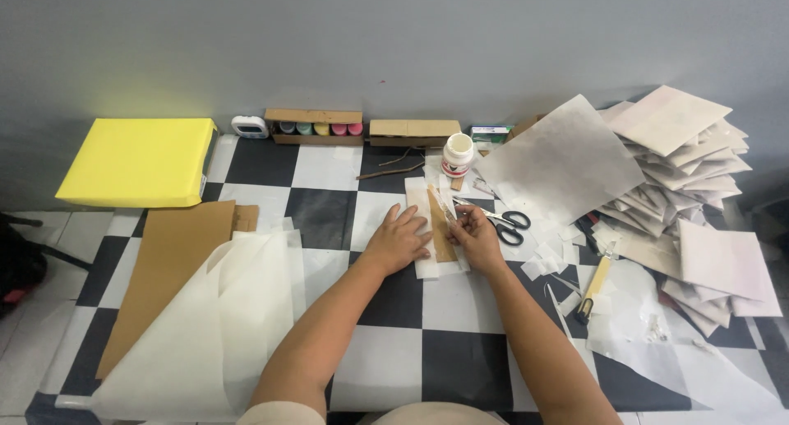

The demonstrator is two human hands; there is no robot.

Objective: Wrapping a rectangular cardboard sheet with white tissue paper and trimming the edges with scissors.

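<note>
**Two hands on a paper-and-card piece at the middle of a checkered tabletop**

The left hand lies flat, fingers spread wide, pressing down on a small white paper sheet that rests on the black-and-white checkered tabletop. On that sheet lies a narrow brown card strip, just beside the left fingertips. The right hand is curled narrow, its fingertips pinched on a small slim tool whose tip meets the upper end of the strip; what kind of tool it is cannot be made out.

Along the back edge, an open brown cardboard box holds a row of small pots with green, yellow and pink tops. Next to it stands a second, shallower cardboard box; what it holds cannot be seen. A white jar with a red-banded label stands upright behind the sheet, its lid on.

Black-handled scissors lie just to the right of the right hand. Farther right is a loose heap of white folded papers, and a yellow-handled knife lies among paper scraps. At the left lie a large translucent sheet, a brown cardboard panel and a yellow ream-like block.
</note>
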